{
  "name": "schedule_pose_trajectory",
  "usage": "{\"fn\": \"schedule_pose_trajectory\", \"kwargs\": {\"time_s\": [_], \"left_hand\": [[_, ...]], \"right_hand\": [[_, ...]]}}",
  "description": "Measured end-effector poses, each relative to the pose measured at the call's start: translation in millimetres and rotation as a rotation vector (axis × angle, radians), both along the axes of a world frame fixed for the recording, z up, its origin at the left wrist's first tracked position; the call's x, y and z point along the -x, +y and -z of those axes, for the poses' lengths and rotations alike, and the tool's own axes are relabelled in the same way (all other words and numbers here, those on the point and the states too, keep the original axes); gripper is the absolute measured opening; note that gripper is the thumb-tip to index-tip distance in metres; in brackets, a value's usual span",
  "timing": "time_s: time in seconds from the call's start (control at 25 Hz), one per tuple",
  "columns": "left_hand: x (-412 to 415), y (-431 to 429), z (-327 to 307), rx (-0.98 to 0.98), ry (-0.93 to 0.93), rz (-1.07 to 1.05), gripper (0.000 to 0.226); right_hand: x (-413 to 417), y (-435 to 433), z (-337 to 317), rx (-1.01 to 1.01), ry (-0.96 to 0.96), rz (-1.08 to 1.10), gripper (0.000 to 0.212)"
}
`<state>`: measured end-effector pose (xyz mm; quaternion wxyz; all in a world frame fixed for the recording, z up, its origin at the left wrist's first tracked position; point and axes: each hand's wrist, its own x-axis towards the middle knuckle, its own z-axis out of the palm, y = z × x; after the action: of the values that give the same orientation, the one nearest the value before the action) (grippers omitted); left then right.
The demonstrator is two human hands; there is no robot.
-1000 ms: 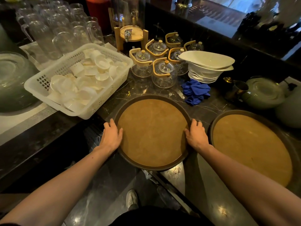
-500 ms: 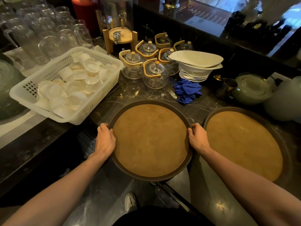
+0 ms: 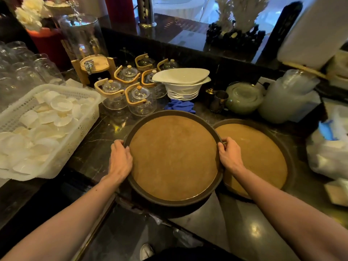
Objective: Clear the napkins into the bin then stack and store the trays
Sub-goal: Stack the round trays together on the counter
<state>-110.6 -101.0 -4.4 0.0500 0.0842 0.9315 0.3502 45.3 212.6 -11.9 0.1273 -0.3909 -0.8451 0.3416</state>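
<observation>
A round dark tray with a brown cork-like inside is lifted off the black marble counter. My left hand grips its left rim and my right hand grips its right rim. Its right edge overlaps the left edge of a second, matching tray, which lies flat on the counter to the right. Both trays carry nothing. I see no napkins on them.
A white plastic basket of small white dishes stands at the left. Behind the trays are glass teapots, stacked white bowls, a blue cloth, a metal jug and a green pot. A white plastic bag sits at the right.
The held tray has risen off the counter and shifted right, so that it now overlaps the second tray. Both hands keep their grip on its rim.
</observation>
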Motion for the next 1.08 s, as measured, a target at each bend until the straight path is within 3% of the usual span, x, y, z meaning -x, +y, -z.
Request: {"fn": "schedule_pose_trajectory", "kwargs": {"time_s": [0.44, 0.84, 1.08], "left_hand": [[-38, 150, -13, -0.010, 0.008, 0.238, 0.036], [-79, 226, 9, 0.086, -0.018, 0.369, 0.042], [-68, 257, 14, 0.151, -0.009, 0.484, 0.032]], "right_hand": [[-108, 111, -14, -0.019, 0.054, 0.225, 0.023], [-173, 169, 7, 0.031, -0.077, 0.322, 0.038], [-183, 182, 15, 0.039, -0.144, 0.362, 0.040]]}}
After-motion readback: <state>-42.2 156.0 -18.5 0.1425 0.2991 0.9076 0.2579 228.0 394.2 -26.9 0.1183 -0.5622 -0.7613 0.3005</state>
